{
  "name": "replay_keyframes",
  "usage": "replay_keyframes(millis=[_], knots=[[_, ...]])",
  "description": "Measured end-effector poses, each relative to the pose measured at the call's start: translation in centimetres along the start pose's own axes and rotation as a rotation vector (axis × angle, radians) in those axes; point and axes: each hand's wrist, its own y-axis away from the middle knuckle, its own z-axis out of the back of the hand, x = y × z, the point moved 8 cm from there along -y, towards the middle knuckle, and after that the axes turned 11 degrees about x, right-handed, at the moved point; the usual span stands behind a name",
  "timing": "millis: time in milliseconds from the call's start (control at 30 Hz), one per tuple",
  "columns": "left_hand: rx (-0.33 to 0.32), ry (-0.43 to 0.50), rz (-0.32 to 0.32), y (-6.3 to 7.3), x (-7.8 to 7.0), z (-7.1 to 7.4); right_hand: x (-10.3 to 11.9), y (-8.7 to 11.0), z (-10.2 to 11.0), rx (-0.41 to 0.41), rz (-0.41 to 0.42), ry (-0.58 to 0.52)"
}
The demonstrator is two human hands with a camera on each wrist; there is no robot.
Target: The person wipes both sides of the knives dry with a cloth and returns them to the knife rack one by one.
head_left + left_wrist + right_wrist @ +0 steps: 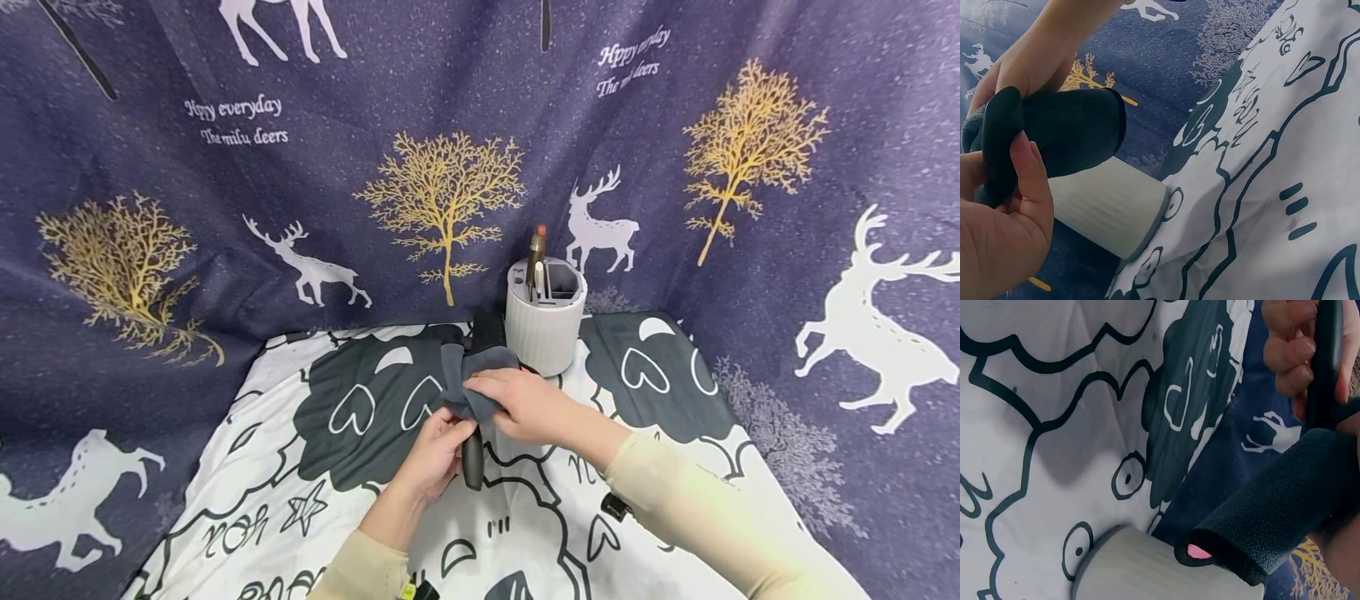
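My left hand (438, 454) grips a tool by its black handle (472, 458), which points toward me. A dark blue-grey cloth (474, 392) is wrapped round the tool above the handle, and the left thumb (1029, 153) presses on it. My right hand (528, 404) holds the cloth from the right side. Beyond the cloth a dark rectangular part (488, 329) shows; the cloth hides what joins it to the handle. In the right wrist view a bit of pink (1198, 551) peeks out of the cloth's open end.
A white ribbed pen holder (546, 333) with a grey divided top stands just behind the hands, with a few pens (537, 258) in it. A black-and-white printed sheet (255, 467) covers the table. Behind hangs a dark blue curtain (315, 183) with deer and trees.
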Motion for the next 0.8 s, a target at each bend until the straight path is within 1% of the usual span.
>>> replay_keyframes(millis=[133, 233, 333, 500, 600, 700, 767, 800], knots=[[0.013, -0.029, -0.003, 0.1, 0.0, -0.3, -1.4, -0.1, 0.3, 0.004, -0.041, -0.040], [0.040, -0.054, -0.006, 0.2, -0.1, -0.8, -3.1, -0.3, 0.9, -0.025, -0.059, -0.071], [0.066, -0.060, 0.000, 0.2, 0.1, -1.4, -5.3, -0.5, 1.3, -0.061, -0.090, -0.104], [0.069, -0.069, 0.025, 0.5, 0.6, -1.8, -8.3, 0.0, 1.4, -0.077, -0.188, -0.162], [0.070, -0.087, 0.041, 0.6, 0.7, -1.8, -9.0, 0.3, 1.5, -0.098, -0.203, -0.171], [0.086, -0.116, 0.055, 0.5, 0.6, -1.6, -9.0, 0.6, 1.7, -0.145, -0.217, -0.198], [0.106, -0.151, 0.066, 0.5, 0.5, -1.4, -9.2, 0.8, 1.6, -0.170, -0.258, -0.245], [0.117, -0.171, 0.073, 0.4, 0.5, -1.3, -9.4, 1.0, 1.4, -0.183, -0.289, -0.286]])
